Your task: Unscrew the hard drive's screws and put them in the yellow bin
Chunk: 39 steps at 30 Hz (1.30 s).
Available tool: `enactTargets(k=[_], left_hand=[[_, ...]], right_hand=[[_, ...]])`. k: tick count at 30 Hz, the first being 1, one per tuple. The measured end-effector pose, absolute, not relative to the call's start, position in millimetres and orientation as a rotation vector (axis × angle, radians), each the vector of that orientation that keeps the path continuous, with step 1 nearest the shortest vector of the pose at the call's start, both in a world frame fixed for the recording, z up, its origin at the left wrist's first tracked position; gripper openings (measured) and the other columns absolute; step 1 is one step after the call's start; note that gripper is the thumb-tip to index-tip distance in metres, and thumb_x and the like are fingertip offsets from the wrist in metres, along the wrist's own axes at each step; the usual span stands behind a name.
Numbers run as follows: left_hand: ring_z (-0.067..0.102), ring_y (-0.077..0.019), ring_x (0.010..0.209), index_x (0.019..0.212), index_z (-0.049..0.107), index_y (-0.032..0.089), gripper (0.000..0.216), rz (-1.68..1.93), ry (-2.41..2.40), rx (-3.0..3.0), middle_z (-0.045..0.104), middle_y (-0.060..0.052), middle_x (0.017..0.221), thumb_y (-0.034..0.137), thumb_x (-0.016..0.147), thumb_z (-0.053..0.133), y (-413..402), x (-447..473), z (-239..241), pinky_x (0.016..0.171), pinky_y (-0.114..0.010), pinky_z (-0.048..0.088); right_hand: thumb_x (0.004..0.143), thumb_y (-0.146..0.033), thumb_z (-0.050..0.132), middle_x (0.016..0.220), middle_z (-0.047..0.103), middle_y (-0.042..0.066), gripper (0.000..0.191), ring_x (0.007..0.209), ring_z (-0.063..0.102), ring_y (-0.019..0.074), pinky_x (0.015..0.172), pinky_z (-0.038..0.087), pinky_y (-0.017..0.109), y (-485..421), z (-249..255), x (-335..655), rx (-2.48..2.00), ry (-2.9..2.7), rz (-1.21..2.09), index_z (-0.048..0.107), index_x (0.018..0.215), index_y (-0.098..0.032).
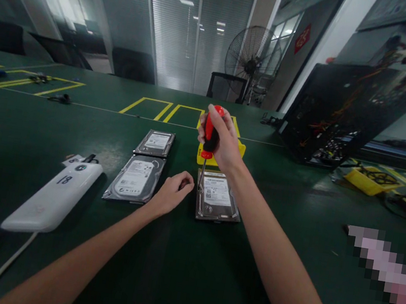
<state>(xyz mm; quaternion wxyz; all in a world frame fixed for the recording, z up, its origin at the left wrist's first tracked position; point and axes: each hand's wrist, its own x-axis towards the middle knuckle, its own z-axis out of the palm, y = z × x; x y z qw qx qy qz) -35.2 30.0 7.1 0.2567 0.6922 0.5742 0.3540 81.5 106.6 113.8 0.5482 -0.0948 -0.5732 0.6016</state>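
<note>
My right hand [226, 138] is wrapped round the red and black handle of a screwdriver [211, 133], held upright with its shaft pointing down. Its tip meets the left edge of a hard drive [217, 198] lying label up on the table. Just left of that drive is my left hand [176, 189], fingers curled together; whatever they may hold is hidden. Two more hard drives lie further left, a larger one [135, 177] in front and a smaller one [156, 142] behind it. A yellow tray [240, 153] stands behind the right hand, partly covered by it.
On the left lies a white device marked 18 [55, 195] with a cable. An open black computer case [333, 111] with loose wires stands at the right, beside a yellow bin [367, 182]. Yellow tape outlines mark the green table [76, 127]. A blurred pinkish object lies at the right edge.
</note>
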Motion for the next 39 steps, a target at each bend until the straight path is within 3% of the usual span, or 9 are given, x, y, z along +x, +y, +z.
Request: enactTargets(k=[11, 20, 29, 35, 39], left_hand=[[0.054, -0.0177, 0.076, 0.077, 0.057, 0.017, 0.030, 0.897, 1.519, 2.021, 0.059, -0.002, 0.078, 0.033, 0.094, 0.037, 33, -37, 4, 0.073, -0.029, 0.040], [0.054, -0.0188, 0.076, 0.074, 0.058, 0.018, 0.034, 0.813, 1.546, 2.121, 0.057, -0.002, 0.077, 0.035, 0.095, 0.037, 33, -36, 4, 0.073, -0.031, 0.039], [0.053, -0.0191, 0.080, 0.073, 0.057, 0.017, 0.031, 0.767, 1.575, 2.143, 0.056, -0.002, 0.078, 0.032, 0.095, 0.040, 32, -36, 3, 0.072, -0.030, 0.038], [0.053, -0.0195, 0.082, 0.074, 0.057, 0.017, 0.029, 0.761, 1.600, 2.158, 0.057, -0.002, 0.080, 0.031, 0.095, 0.042, 31, -35, 3, 0.073, -0.031, 0.037], [0.053, -0.0200, 0.083, 0.076, 0.058, 0.017, 0.028, 0.731, 1.617, 2.159, 0.056, -0.002, 0.080, 0.030, 0.095, 0.042, 30, -33, 7, 0.074, -0.032, 0.036]], right_hand=[[0.081, -0.063, 0.045, 0.075, 0.056, 0.001, 0.050, 0.057, 0.047, 0.0106, 0.047, 0.035, 0.025, 103, 119, 83, -0.196, -1.435, 1.531, 0.054, 0.113, -0.026], [0.072, -0.052, 0.066, 0.075, 0.053, -0.004, 0.038, 0.055, 0.045, 0.0062, 0.047, 0.037, 0.022, 100, 116, 82, -0.190, -1.389, 1.516, 0.046, 0.091, -0.024], [0.084, -0.065, 0.038, 0.062, 0.047, -0.005, 0.048, 0.047, 0.041, 0.0068, 0.042, 0.032, 0.021, 101, 118, 80, -0.149, -1.400, 1.600, 0.048, 0.103, -0.022], [0.076, -0.061, 0.057, 0.057, 0.045, -0.008, 0.043, 0.041, 0.036, 0.0048, 0.038, 0.026, 0.020, 97, 115, 80, -0.116, -1.408, 1.536, 0.042, 0.091, -0.023], [0.080, -0.061, 0.051, 0.058, 0.046, -0.006, 0.040, 0.042, 0.039, 0.0055, 0.039, 0.029, 0.021, 97, 115, 83, -0.152, -1.444, 1.525, 0.046, 0.088, -0.022]])
